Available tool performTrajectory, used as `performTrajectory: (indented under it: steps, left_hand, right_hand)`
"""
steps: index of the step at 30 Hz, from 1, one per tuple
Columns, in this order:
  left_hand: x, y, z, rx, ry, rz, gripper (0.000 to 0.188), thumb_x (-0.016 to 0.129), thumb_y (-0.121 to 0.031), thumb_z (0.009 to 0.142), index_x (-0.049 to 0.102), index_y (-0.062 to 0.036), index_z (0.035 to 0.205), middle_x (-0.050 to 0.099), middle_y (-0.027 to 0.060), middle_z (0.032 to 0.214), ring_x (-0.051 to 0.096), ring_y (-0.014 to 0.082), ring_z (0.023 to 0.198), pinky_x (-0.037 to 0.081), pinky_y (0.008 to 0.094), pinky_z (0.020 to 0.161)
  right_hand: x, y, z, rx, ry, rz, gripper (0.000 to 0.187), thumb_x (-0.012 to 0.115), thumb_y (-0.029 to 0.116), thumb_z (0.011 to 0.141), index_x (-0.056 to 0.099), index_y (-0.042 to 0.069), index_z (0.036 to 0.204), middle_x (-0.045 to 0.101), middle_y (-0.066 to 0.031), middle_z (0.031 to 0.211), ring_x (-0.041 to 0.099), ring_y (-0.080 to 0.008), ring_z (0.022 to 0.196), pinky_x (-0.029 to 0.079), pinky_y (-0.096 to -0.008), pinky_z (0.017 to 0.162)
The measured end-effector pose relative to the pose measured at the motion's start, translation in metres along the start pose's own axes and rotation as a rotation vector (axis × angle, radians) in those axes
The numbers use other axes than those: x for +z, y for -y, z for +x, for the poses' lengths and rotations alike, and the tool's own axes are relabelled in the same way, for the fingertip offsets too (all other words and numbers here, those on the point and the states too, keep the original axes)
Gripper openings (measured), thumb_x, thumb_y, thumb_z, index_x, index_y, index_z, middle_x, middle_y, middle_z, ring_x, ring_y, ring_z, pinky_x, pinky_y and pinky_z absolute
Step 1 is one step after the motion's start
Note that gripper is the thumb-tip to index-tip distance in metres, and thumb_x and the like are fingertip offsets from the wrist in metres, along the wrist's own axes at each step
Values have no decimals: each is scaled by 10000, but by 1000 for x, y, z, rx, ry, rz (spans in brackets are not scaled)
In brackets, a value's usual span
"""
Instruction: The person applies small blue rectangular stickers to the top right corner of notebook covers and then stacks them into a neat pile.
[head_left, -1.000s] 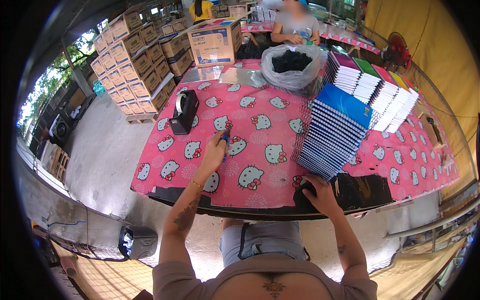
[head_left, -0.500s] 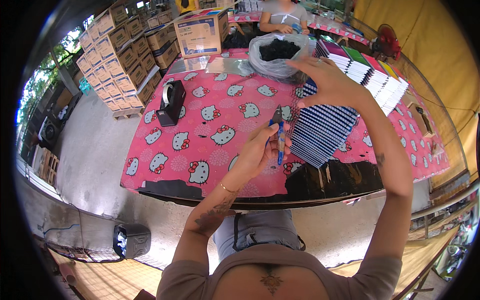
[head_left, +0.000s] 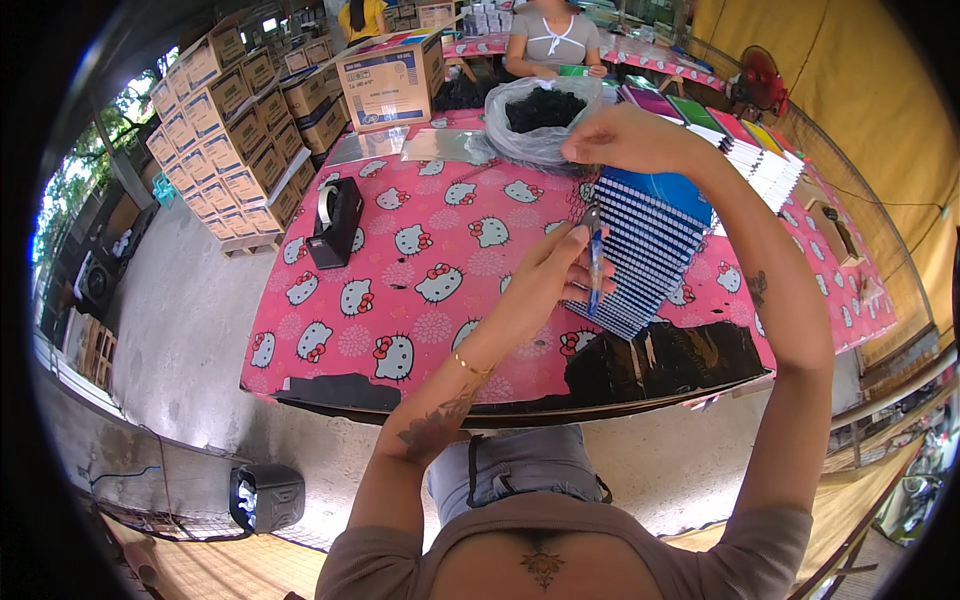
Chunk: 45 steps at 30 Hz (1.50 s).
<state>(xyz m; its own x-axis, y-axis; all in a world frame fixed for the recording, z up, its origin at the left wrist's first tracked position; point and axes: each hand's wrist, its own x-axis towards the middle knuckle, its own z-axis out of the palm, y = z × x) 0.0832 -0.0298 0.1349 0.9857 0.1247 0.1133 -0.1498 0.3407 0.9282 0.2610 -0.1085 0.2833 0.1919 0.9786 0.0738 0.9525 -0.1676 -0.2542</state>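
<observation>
My left hand is closed round cutting pliers with blue handles. Their jaws point away from me, at the left edge of a slanting row of overlapping spiral-bound notebooks. A blue cover shows at the far end of that row. Over this end, beside a clear plastic bag, hovers my right hand. Its fingers are drawn together, and what they hold, if anything, is too small to make out. Black, tangled scraps fill the bag.
A black tape dispenser stands at the left of the pink-covered table. Behind are a carton and clear sheets. Notebook stacks stand at right. Another person sits across the table, near a red fan.
My left hand has moved right with the pliers, up to the notebooks' edge. My right hand has shifted slightly toward the bag, its fingers closing together. The blue cover has come into sight.
</observation>
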Motion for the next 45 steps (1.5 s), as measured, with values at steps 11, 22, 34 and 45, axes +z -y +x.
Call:
performTrajectory:
  steps: [11,22,34,45]
  left_hand:
    - [10,0,29,33,-33,-92,385,434,-379,1044,518,-39,1203,654,130,933,687,227,763,573,339,631]
    - [12,12,14,-13,-47,-36,446,443,-397,1037,512,-1,1231,666,123,953,703,241,788,587,353,648]
    - [5,9,30,33,-49,-99,417,449,-380,1038,523,-3,1202,639,96,888,682,212,731,574,335,596]
    - [9,18,19,-1,-64,-26,465,437,-439,1031,508,-18,1215,672,144,1010,710,254,838,585,376,694]
  right_hand:
    - [4,-3,5,-41,2,-12,236,722,223,812,727,-7,866,710,-86,761,662,-149,710,516,-303,668]
    - [5,-5,2,-69,-99,-30,212,713,192,800,724,-7,875,708,-109,776,682,-202,728,522,-331,703]
    - [14,4,13,-73,51,-115,186,712,135,789,722,-16,897,720,-130,815,697,-230,764,535,-342,715]
    - [23,7,14,-59,-154,-128,252,600,243,854,730,54,958,730,-155,868,703,-346,860,543,-450,755]
